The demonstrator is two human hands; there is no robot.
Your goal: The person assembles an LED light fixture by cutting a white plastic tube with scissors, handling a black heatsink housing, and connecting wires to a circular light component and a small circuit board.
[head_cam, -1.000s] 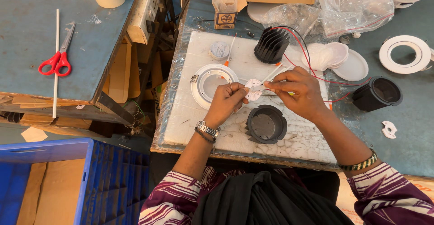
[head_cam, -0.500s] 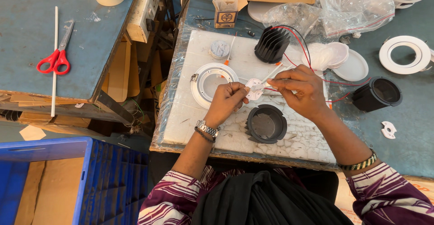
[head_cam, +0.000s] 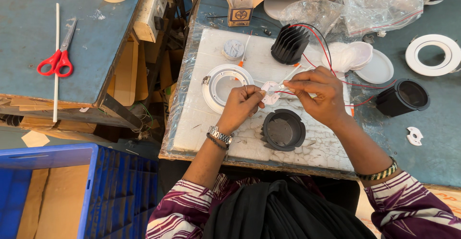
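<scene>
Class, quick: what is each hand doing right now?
Left hand: closed, pinching the small white disc.
Right hand: closed on the disc's thin wires.

Rough white foam pad [head_cam: 201,124]; matt black, perhaps plastic, finned housing [head_cam: 283,129].

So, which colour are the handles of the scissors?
Red; the scissors show best in the head view.

Left hand [head_cam: 240,105] and right hand [head_cam: 317,94] pinch a small white disc [head_cam: 270,92] with red wires [head_cam: 331,61] above the white foam pad [head_cam: 201,124].
</scene>
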